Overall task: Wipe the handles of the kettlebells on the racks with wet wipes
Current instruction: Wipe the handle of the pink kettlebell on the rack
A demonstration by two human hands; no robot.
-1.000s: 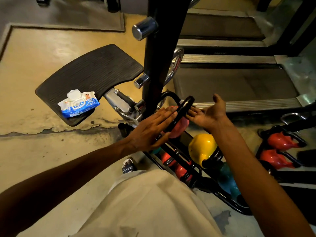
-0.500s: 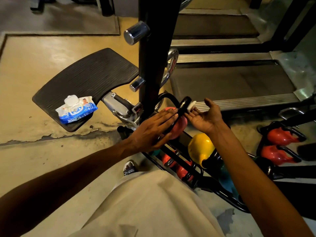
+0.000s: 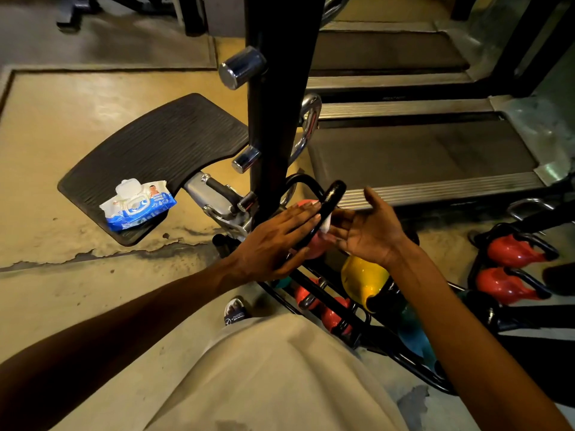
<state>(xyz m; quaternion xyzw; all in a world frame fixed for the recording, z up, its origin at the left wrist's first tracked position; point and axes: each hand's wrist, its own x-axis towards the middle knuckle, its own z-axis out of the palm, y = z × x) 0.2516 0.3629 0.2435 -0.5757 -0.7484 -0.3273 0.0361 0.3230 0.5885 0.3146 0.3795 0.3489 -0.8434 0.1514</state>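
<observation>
A pink kettlebell (image 3: 314,244) with a black handle (image 3: 331,197) sits at the top of the black rack (image 3: 336,303). My left hand (image 3: 273,237) lies flat against the handle's left side, fingers straight. My right hand (image 3: 367,231) is palm-up on the handle's right side, its fingertips pressing a white wet wipe (image 3: 325,226) onto the handle. A yellow kettlebell (image 3: 362,279) sits just below my right wrist. Red kettlebells (image 3: 329,315) and a blue one (image 3: 413,340) lie lower in the rack.
A blue-and-white wet wipe pack (image 3: 137,205) lies on a black ribbed footplate (image 3: 155,150) to the left. A black upright post (image 3: 280,98) with chrome pegs stands right behind the handle. Two more red kettlebells (image 3: 510,269) sit at right. Treadmill decks (image 3: 420,157) lie beyond.
My right hand has slid with the wipe down the handle toward me. My left hand has stayed flat against the handle.
</observation>
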